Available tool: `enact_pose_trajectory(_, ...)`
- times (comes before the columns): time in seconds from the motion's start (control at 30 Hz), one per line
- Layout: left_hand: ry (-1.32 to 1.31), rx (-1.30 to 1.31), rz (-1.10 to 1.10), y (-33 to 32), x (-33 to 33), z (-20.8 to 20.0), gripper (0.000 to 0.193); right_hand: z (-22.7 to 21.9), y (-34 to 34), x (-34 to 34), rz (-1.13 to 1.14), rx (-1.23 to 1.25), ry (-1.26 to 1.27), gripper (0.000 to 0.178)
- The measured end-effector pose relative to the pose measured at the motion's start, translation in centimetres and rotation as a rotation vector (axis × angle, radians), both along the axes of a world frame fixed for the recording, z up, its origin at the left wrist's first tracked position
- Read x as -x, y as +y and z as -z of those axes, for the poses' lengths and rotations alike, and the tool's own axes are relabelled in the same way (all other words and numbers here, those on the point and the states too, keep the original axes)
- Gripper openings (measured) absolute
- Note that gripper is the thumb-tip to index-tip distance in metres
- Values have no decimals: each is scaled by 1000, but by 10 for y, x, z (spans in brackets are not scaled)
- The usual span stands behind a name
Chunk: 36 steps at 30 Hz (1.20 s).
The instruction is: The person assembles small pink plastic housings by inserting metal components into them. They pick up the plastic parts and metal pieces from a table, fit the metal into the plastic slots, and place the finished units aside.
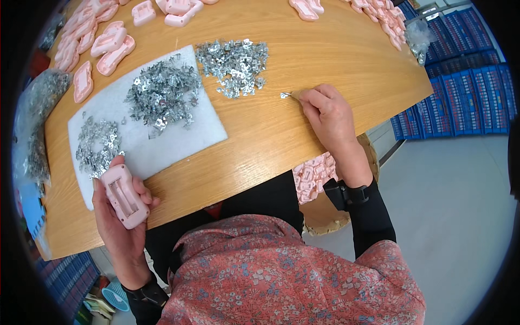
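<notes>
My left hand (116, 222) is closed around a pink plastic housing (128, 197), rounded at both ends. Its long battery compartment faces up, and the fingers wrap its edges near the table's front left. Farther right, my right hand (329, 115) is pinched low over the wood. A small silver metal contact (284, 95) with a thin stem shows at its fingertips. The fingers hide where the stem ends. On a white foam sheet (189, 141) lie a large pile of metal contacts (165, 89) and a smaller pile (98, 143). Another metal pile (235, 65) sits on bare wood.
Pink housings (81, 35) are heaped at the far left, with more (382, 19) at the far right. A clear bag of metal parts (35, 124) lies along the left edge. Below the table is a container of pink parts (314, 176). Blue stacks (455, 103) stand right.
</notes>
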<state>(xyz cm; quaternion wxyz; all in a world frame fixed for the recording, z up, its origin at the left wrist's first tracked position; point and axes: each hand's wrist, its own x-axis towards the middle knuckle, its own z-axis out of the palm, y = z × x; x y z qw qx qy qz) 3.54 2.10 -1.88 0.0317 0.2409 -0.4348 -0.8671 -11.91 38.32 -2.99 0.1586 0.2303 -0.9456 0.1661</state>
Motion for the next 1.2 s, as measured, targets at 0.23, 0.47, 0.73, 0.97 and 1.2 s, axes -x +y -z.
enact_pose_trajectory(0.23,9,-3,-4,0,0,2,54,-2,-4,-5,5,27,3,16)
enact_pose_trajectory(0.47,-3,3,-10,1,1,-1,54,-5,-1,-4,26,86,-30,14)
enact_pose_trajectory(0.73,13,-2,5,-2,0,3,58,0,8,12,138,114,-21,10)
enact_pose_trajectory(0.97,1,4,-10,1,1,1,57,5,16,21,97,23,93,9)
enact_pose_trajectory(1.2,22,-12,9,0,1,2,54,11,22,27,119,81,96,12)
